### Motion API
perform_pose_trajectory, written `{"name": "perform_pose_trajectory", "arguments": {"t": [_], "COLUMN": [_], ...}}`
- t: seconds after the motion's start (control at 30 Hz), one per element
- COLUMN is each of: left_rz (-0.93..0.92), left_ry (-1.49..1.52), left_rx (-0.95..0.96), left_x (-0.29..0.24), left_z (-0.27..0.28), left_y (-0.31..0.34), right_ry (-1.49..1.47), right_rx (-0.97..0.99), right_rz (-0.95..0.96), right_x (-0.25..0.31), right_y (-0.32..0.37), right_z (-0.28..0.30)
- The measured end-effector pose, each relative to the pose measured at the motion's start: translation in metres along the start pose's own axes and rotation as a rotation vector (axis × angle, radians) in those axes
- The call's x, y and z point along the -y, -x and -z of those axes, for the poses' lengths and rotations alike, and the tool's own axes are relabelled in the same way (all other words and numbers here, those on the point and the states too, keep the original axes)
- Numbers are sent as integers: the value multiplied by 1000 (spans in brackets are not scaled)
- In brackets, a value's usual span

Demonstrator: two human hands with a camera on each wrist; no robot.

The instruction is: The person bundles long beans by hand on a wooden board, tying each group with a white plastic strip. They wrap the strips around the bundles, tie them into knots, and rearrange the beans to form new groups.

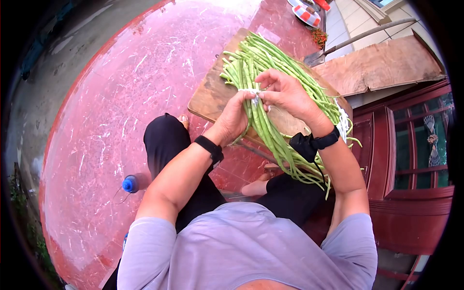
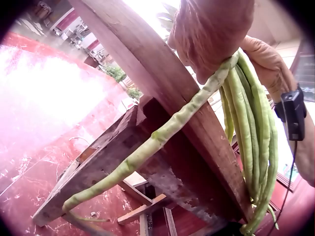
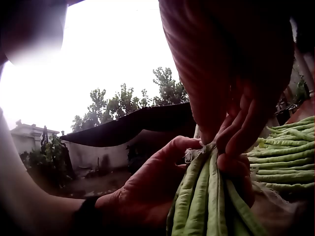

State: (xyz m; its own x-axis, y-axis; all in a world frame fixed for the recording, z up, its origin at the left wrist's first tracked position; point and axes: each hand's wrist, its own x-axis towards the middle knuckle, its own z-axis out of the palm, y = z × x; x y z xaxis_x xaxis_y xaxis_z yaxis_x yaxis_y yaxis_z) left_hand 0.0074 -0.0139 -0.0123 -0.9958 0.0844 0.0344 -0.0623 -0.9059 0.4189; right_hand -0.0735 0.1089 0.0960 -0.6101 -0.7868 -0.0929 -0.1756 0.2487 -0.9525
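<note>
A bunch of long green beans [image 1: 265, 129] is held up over the near edge of a wooden board [image 1: 209, 98]. My left hand [image 1: 233, 117] grips the bunch from the left, its thumb at a white string [image 1: 250, 90] that goes round the beans. With thumb and fingertips, my right hand [image 1: 289, 99] pinches the string at the front of the bunch. The right wrist view shows frayed string [image 3: 192, 155] between both hands' fingertips. One bean [image 2: 162, 133] hangs apart from the bunch in the left wrist view. Behind the hands lies a larger pile of long beans [image 1: 275, 57].
More white string [image 1: 344, 123] lies at the board's right end. A blue-capped bottle [image 1: 130, 183] is on the red floor [image 1: 106, 106] to the left. On the right are a wooden plank [image 1: 379, 65], a long-handled tool [image 1: 369, 34] and a dark red door [image 1: 386, 150].
</note>
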Motion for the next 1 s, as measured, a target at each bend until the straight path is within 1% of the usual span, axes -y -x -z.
{"name": "perform_pose_trajectory", "arguments": {"t": [0.1,0.2,0.3,0.5,0.6,0.7,0.8,0.9,0.93,1.0], "left_rz": [-13,-40,-77,-131,-116,-107,-103,-91,-82,-64], "left_ry": [-24,-9,36,-46,-65,-72,-56,-34,-29,-20], "left_rx": [31,40,-85,-135,-153,-136,-114,-163,-186,-228], "left_x": [0,1,5,12,12,11,12,12,12,11], "left_z": [2,-2,-14,-9,-7,-8,-5,-7,-8,-9], "left_y": [-1,-3,-4,-13,-15,-15,-15,-16,-15,-15], "right_ry": [213,553,403,475,510,423,-35,3,-17,-213], "right_rx": [-55,-142,-158,-164,-190,-170,-93,-206,-235,-259], "right_rz": [140,235,178,198,197,120,15,-31,-6,-31], "right_x": [6,10,5,-5,-2,-4,-18,-15,-20,-16], "right_y": [7,13,15,10,9,5,0,4,2,2], "right_z": [-5,-10,-12,-16,-18,-15,-8,-4,0,4]}}
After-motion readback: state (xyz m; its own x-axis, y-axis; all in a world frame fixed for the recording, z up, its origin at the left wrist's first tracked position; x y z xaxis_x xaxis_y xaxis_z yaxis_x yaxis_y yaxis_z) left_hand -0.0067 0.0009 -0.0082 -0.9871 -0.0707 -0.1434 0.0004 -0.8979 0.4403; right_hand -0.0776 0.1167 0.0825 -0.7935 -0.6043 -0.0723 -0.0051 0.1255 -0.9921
